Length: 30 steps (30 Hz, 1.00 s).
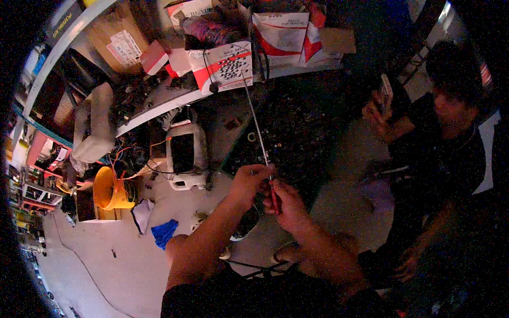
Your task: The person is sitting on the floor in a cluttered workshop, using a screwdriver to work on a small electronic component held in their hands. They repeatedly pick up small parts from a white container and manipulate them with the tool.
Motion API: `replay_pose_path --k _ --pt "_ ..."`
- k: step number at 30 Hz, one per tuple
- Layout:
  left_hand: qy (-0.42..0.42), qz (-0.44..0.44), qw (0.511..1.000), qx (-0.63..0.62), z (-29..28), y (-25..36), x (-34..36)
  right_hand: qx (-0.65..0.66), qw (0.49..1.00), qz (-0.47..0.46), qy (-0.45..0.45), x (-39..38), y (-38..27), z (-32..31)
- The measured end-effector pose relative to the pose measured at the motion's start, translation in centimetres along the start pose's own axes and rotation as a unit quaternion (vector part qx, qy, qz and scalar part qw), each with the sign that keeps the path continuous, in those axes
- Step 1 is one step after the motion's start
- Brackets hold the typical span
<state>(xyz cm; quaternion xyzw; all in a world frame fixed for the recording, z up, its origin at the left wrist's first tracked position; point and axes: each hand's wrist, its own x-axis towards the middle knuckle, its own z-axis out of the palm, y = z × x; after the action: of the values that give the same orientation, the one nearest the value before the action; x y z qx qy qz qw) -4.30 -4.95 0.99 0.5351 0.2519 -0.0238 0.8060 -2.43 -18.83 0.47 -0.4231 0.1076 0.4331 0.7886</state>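
Observation:
A long, thin metal rod with a red handle (pixel 274 197) slants up and away from me; whether it is a screwdriver or a pick-up tool I cannot tell. My right hand (pixel 289 206) is closed round the handle. Just left of it, my left hand (pixel 249 184) pinches the rod where the shaft meets the handle. In the picture the rod's far tip overlaps a white and red box (pixel 225 66) on the shelf; whether they touch is unclear. Below the rod lies a dark area strewn with small pieces (pixel 297 132), too dim to name.
A metal shelf (pixel 159 112) carries cartons and cables. On the left are a yellow bucket (pixel 107 188), a grey-white frame (pixel 185 153) and a blue cloth (pixel 165 233) on the floor. At right another person (pixel 440 143) holds up a flat, phone-like object (pixel 386 94).

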Motion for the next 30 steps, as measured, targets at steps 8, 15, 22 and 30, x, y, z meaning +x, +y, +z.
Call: replay_pose_path --k 8,15,22,30 --pt "-0.014 0.003 0.998 -0.062 -0.3 0.0 0.1 0.132 0.976 0.113 -0.129 1.9 0.3 -2.7" --pt "0.06 0.077 0.995 0.014 0.0 0.1 -0.1 -0.066 0.998 -0.02 0.003 0.3 0.4 -0.1" --pt "0.021 -0.001 1.0 0.0 -0.1 0.5 0.4 -0.04 0.999 -0.037 0.009 0.3 0.6 -0.4" --pt "-0.043 -0.02 0.998 -0.047 -0.9 0.7 0.1 0.097 0.99 0.049 -0.088 1.9 1.0 -2.2"
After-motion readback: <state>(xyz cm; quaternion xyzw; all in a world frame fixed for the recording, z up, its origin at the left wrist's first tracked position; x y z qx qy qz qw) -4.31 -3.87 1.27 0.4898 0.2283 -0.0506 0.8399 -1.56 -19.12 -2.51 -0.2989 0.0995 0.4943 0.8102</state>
